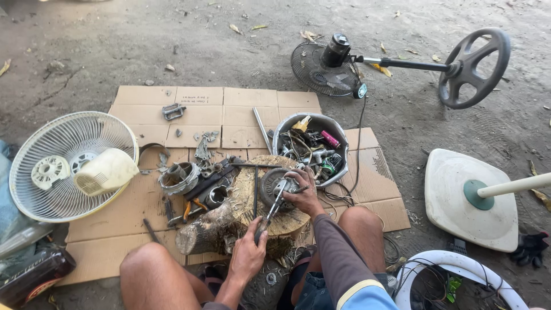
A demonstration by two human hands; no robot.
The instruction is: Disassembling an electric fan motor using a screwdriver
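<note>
My left hand (249, 251) grips the handle of a long metal tool (273, 208) whose tip reaches a round dark fan motor (271, 182) lying on a wooden log stump (218, 227). My right hand (302, 189) presses down on the motor and steadies it, fingers over its top. A thin metal rod (255, 189) lies on the stump beside the motor. My bare knees frame the stump at the bottom of the view.
Flattened cardboard (189, 112) covers the dirt ground. A metal bowl of tools and parts (311, 146) sits behind the stump. A white fan guard (60, 163) lies left, a black fan (327, 66) with pole and round base behind, a white fan base (470, 198) right. Pliers (192, 208) and loose parts lie left of the stump.
</note>
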